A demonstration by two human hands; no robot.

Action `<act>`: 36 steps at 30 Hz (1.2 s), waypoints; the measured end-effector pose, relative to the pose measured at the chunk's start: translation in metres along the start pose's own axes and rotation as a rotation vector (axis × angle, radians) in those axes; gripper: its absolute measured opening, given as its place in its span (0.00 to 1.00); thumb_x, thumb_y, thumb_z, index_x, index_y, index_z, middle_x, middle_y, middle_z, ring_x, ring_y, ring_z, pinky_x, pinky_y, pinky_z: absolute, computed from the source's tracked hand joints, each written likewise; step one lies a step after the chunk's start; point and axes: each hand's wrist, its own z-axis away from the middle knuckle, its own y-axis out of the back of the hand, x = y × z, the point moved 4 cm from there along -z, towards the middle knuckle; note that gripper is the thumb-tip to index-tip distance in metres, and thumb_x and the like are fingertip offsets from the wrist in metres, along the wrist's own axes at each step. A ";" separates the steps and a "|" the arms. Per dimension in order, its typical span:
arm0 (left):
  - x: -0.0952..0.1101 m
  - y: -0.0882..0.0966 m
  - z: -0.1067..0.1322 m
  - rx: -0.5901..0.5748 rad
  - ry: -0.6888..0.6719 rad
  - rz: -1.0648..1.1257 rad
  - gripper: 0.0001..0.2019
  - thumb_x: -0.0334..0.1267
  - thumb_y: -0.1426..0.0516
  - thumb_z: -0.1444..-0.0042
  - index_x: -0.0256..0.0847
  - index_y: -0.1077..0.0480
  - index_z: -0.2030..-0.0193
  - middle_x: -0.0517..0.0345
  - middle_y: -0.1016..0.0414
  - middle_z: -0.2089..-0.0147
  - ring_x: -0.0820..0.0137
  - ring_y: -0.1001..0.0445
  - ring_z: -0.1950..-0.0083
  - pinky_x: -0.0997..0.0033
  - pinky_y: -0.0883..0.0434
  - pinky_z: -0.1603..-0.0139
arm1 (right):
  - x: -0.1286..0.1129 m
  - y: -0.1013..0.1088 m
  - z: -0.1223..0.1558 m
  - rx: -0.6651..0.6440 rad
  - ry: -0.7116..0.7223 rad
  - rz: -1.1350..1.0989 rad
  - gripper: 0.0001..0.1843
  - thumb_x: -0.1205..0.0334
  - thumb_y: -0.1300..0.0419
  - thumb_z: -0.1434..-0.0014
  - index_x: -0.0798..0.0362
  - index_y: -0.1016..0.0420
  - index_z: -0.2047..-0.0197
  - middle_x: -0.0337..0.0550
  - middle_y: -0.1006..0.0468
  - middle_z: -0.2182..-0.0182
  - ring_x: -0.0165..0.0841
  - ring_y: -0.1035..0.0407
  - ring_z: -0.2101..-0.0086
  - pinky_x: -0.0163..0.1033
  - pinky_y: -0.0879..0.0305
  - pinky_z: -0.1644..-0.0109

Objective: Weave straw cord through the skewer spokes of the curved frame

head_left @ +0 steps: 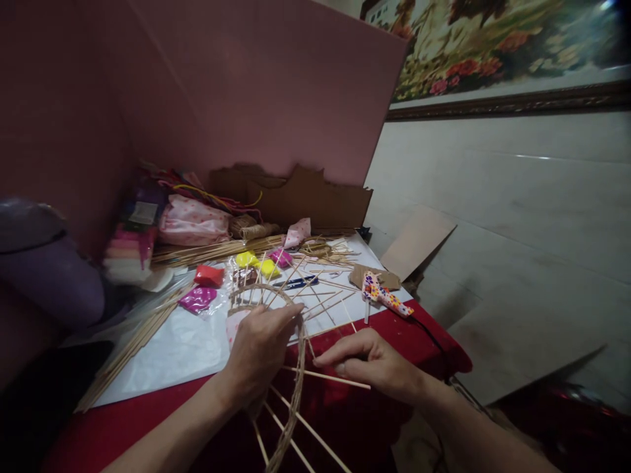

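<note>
A half-woven wicker ring with thin wooden spokes [296, 384] lies across the red table [148, 420] and a white sheet [182, 348]. My left hand [259, 351] rests on top of the weave, fingers curled round its rim and gripping it. My right hand [369, 361] is just to the right, fingers pressed together on one spoke stick [328, 377] that juts out sideways from the weave.
Loose sticks [128, 345] lie bundled at the left. Coloured clay packets [210, 276], a blue pen [298, 283], a patterned glue gun [384, 297], twine and pink cloth sit behind. Cardboard pieces [305, 197] lean on the pink wall. The table ends at right.
</note>
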 end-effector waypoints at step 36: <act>0.009 0.046 -0.002 -0.246 0.305 -0.075 0.11 0.41 0.45 0.45 0.46 0.26 0.57 0.57 0.23 0.66 0.62 0.29 0.65 0.57 0.36 0.61 | 0.009 0.054 0.008 0.535 0.269 1.208 0.23 0.69 0.53 0.40 0.60 0.38 0.41 0.56 0.34 0.44 0.42 0.41 0.43 0.49 0.39 0.42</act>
